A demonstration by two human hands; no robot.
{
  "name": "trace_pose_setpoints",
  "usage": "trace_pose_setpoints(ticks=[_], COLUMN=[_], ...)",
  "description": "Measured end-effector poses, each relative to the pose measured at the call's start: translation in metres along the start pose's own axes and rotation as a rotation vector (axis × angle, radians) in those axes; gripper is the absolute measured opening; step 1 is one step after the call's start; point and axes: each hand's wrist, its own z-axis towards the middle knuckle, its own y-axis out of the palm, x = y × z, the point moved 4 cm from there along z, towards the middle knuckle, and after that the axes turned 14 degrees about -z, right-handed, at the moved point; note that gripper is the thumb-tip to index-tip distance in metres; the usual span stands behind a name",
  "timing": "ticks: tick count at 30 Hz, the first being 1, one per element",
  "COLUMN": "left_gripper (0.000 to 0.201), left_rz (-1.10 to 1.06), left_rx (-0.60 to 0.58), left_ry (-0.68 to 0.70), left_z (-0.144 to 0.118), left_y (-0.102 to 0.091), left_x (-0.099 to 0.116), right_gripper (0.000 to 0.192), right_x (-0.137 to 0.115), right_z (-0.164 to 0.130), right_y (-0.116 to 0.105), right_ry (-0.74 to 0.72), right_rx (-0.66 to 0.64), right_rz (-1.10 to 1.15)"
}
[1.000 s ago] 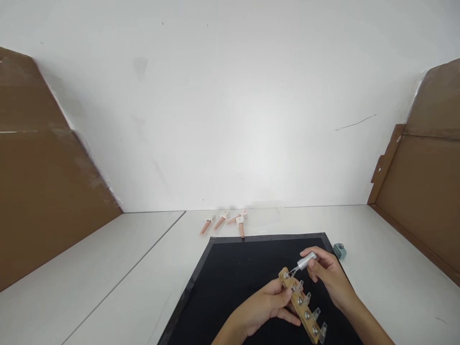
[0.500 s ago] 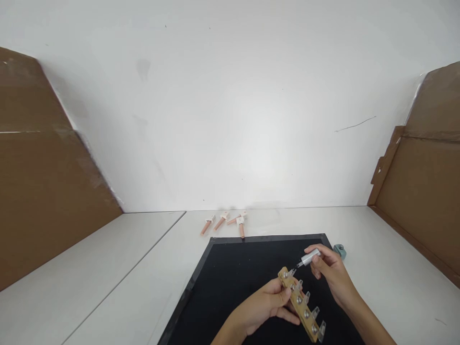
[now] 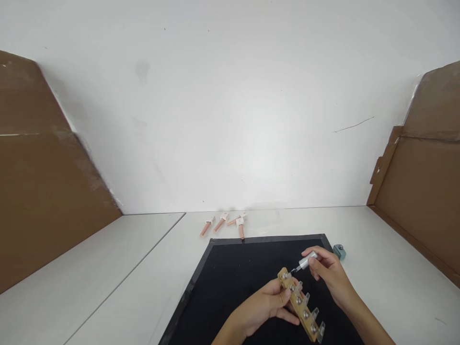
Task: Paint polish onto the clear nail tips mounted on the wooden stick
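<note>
My left hand [image 3: 270, 303] is closed around a wooden strip [image 3: 302, 311], held at a slant over the black mat. Round metal studs run along the strip, and several clear nail tips [image 3: 306, 299] stick out from its right side. My right hand [image 3: 328, 270] pinches the silver cap of a nail polish brush [image 3: 307, 260]. The dark brush end points down-left at the clear tip nearest the strip's upper end; whether it touches cannot be made out. Just behind my right hand stands a grey-green bottle [image 3: 339, 252] with an open top.
A black mat [image 3: 230, 268] with a taped edge lies on the white table [image 3: 143, 268]. Beyond its far edge lie several pinkish sticks with white heads [image 3: 220, 223]. Brown cardboard panels [image 3: 46, 191] stand at both sides, before a white wall [image 3: 230, 105].
My right hand has shifted slightly left and down, bringing the brush closer to the uppermost clear tip. My left hand and the strip stay nearly still.
</note>
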Motion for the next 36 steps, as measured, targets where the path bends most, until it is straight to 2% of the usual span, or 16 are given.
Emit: trace_pose_setpoints(ticks=[11, 23, 36], left_gripper=[0.052, 0.049, 0.048], left_rz=[0.006, 0.035, 0.057], left_rx=[-0.015, -0.002, -0.046], left_ry=[0.001, 0.011, 0.013], left_z=[-0.0022, -0.0003, -0.0037], left_y=[-0.0014, 0.0066, 0.0037], left_x=[0.0001, 0.005, 0.0049], right_gripper=[0.043, 0.047, 0.046], right_x=[-0.0008, -0.0049, -0.0041], right_z=[-0.0005, -0.0031, -0.0017], right_y=[-0.0024, 0.0053, 0.0018], right_ry=[-0.016, -0.032, -0.021], right_rx=[0.034, -0.046, 0.001], right_rz=[0.01, 0.025, 0.016])
